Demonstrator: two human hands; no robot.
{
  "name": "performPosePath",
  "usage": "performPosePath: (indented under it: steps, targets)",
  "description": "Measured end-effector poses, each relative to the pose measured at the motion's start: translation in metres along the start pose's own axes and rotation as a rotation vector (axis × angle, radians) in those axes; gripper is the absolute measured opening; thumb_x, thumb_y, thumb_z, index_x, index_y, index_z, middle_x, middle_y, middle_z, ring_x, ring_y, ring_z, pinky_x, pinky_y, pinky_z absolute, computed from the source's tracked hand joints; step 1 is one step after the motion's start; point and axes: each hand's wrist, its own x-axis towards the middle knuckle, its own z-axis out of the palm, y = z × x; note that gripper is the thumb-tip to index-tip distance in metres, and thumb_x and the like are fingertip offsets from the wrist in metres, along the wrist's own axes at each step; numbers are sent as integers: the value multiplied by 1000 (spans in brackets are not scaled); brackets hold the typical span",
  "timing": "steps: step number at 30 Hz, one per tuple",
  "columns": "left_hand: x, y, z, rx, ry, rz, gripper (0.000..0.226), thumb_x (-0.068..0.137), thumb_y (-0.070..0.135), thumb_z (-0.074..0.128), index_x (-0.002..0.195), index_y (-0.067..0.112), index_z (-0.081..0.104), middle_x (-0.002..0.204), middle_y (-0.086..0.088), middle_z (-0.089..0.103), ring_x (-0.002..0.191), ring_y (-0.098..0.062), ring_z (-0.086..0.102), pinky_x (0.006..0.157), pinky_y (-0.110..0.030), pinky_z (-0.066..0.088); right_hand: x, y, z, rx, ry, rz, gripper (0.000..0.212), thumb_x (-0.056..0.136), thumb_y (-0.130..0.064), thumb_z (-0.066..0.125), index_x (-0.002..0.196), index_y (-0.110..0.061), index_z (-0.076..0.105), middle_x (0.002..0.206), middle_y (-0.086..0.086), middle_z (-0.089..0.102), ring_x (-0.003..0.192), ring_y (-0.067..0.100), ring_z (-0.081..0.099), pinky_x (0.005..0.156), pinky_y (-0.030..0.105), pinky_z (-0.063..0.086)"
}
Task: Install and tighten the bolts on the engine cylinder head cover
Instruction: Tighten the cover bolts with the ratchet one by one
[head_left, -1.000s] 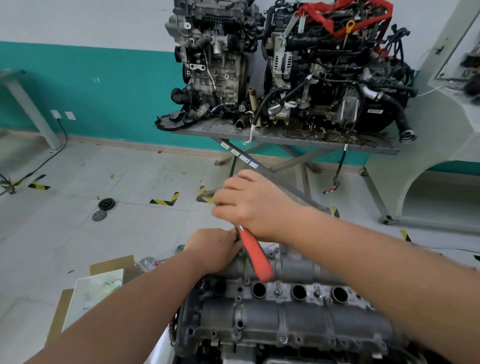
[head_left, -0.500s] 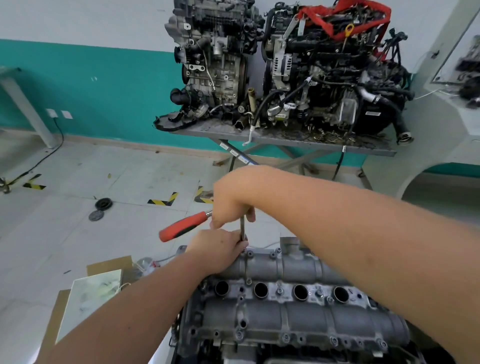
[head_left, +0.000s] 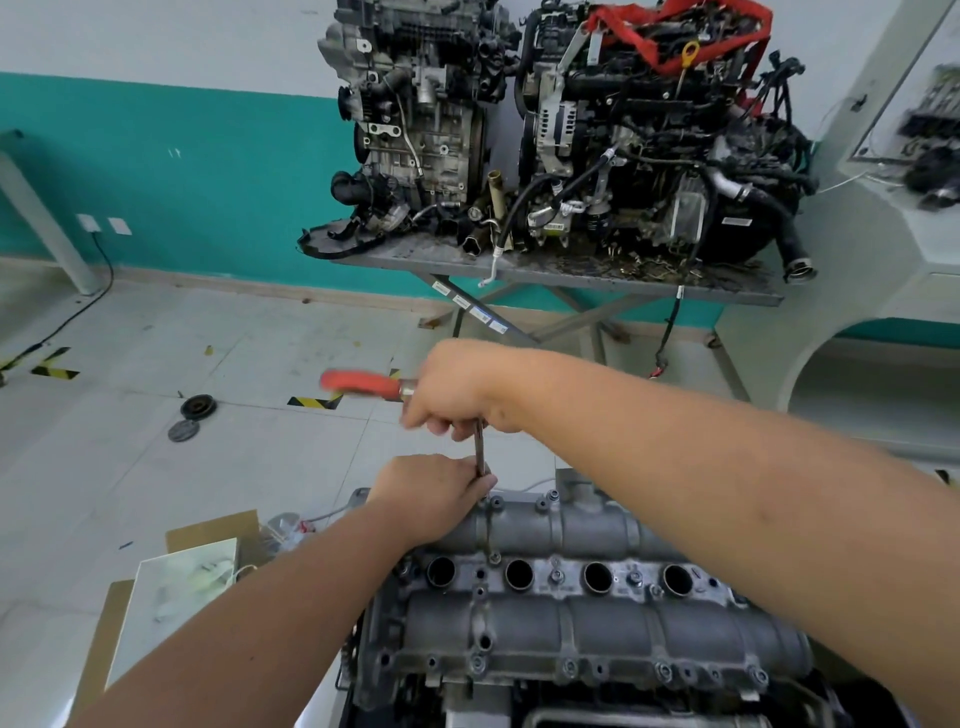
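The grey cylinder head cover (head_left: 571, 618) lies low in the middle, with several round holes in a row and bolts (head_left: 556, 576) along its ribs. My right hand (head_left: 457, 395) grips the head of a ratchet wrench whose red handle (head_left: 363, 384) points left, blurred. A thin steel extension (head_left: 479, 449) drops from the wrench to the cover's far left corner. My left hand (head_left: 431, 493) rests on that corner and holds the lower end of the extension with its fingers. The bolt under the extension is hidden by my left hand.
Two dirty engines (head_left: 571, 130) stand on a metal table (head_left: 545, 270) against the teal wall. Cardboard and a white sheet (head_left: 176, 587) lie on the floor at the left, beside two round discs (head_left: 192, 415). A white cabinet (head_left: 883, 234) stands at the right.
The red handle swung from pointing down toward me, round to the left, then up to horizontal. My right hand turned with it. My left hand stayed on the cover's corner.
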Motion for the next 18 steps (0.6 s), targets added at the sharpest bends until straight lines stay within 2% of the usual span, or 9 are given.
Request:
performPosePath:
  steps: [3,6,8,10,12,14,16,18]
  targets:
    - [1,2,0,-45,41,49,43,102,60,23,112,34,55,97,2,70,93,-24,66,66,-33,41,1,16,2,825,301,134,16,89,1,58,77,-10,57,54,-1,49,32,8,39,57,24,39]
    - [0,2,0,-80,62,69,40,103,56,25,91,27,50,92,0,69,86,-27,66,60,-33,34,4,31,9,1563,506,58,24,92,-1,55,71,-12,52,44,-4,45,36,11,49,50,22,38]
    - [-1,1,0,-58,46,80,42,103,50,28,73,22,32,91,-4,68,85,-31,65,60,-32,32,1,43,25,1819,518,-64,13,94,-7,61,81,-11,59,46,-5,48,44,12,58,47,19,45]
    - [-1,1,-1,-41,26,105,40,103,48,28,74,21,29,90,-6,69,85,-33,66,59,-32,31,-4,54,39,1798,341,-293,5,90,-6,63,89,-10,66,57,-1,59,58,15,65,54,21,52]
    - [-1,3,-3,-22,22,128,38,103,53,23,84,26,42,91,-6,69,85,-32,67,60,-33,34,-8,72,37,1623,93,-484,18,79,0,61,79,-15,72,75,4,71,72,19,69,68,27,55]
    - [0,4,-4,11,18,134,44,104,55,21,99,26,54,94,-5,69,89,-31,66,64,-34,37,-10,85,25,1366,-52,-525,30,71,8,63,66,-20,71,89,7,74,81,23,68,78,31,50]
    - [1,5,-3,14,14,119,46,104,55,20,103,27,57,94,-4,69,90,-29,66,65,-34,38,-8,88,16,1183,-107,-547,41,72,20,60,64,-19,70,99,11,73,87,27,64,82,37,43]
    - [0,5,-4,32,5,99,44,104,54,20,103,28,55,95,-3,69,90,-28,66,65,-34,38,-4,85,20,1085,-21,-630,36,78,11,61,66,-22,71,106,10,73,94,26,63,82,34,45]
